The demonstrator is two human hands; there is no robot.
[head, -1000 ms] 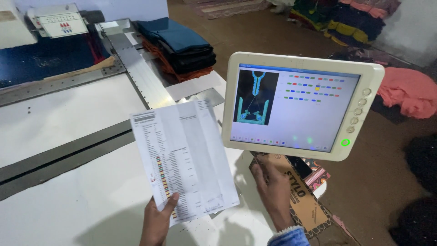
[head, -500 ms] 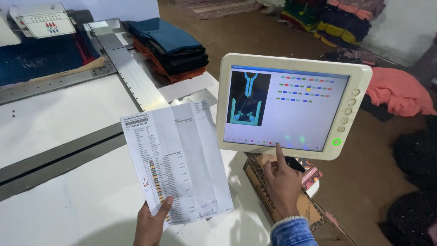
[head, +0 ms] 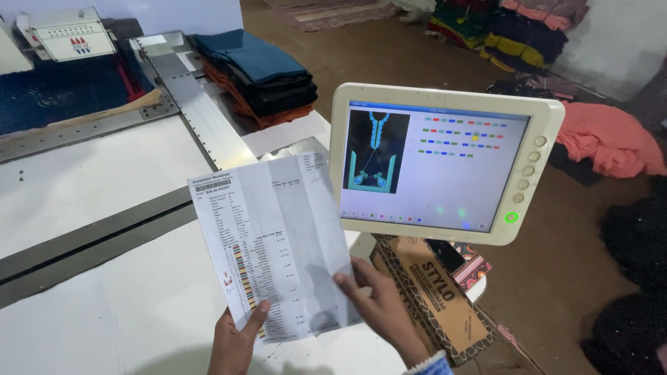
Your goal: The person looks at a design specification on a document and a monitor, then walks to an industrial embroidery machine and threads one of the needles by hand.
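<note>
Pulling back from the touchscreen monitor (head: pixel 445 161), the right hand (head: pixel 385 312) is now resting open-fingered on the printed worksheet (head: pixel 274 243) — pinched at its bottom edge by the left hand (head: pixel 235 342) — over the white table's (head: pixel 90 312) front edge.

Cut off and unreadable from my seat

My left hand (head: pixel 235 345) runs off the bottom edge; the sheet's (head: pixel 274 243) print is too small; my right hand (head: pixel 381 305) hides its corner.
</note>
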